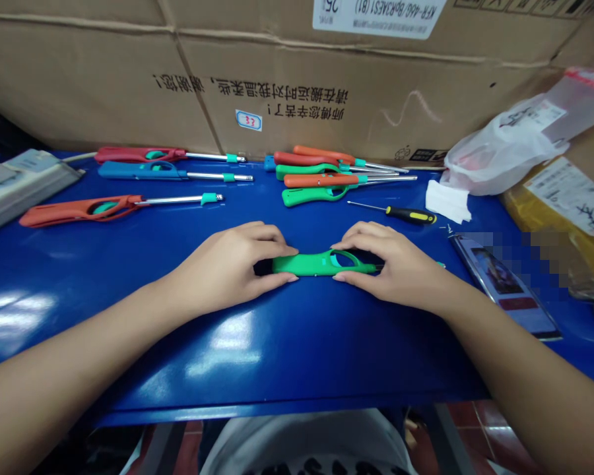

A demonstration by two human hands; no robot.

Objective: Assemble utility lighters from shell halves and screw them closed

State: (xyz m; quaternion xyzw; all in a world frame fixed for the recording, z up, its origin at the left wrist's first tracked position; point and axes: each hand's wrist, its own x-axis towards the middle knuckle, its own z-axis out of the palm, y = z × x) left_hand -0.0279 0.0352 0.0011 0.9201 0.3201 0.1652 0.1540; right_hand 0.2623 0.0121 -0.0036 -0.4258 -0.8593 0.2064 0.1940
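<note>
A green lighter handle lies flat on the blue table, held at both ends. My left hand pinches its left end between thumb and fingers. My right hand grips its right end over the trigger loop; the metal tube beyond is hidden under my fingers, with only a small green tip showing past the hand. Both hands rest on the tabletop.
Long-nosed lighters lie behind: red, blue and orange at left, a pile of orange and green ones at centre. A yellow-black screwdriver, white paper, a phone, a plastic bag and cardboard boxes surround them.
</note>
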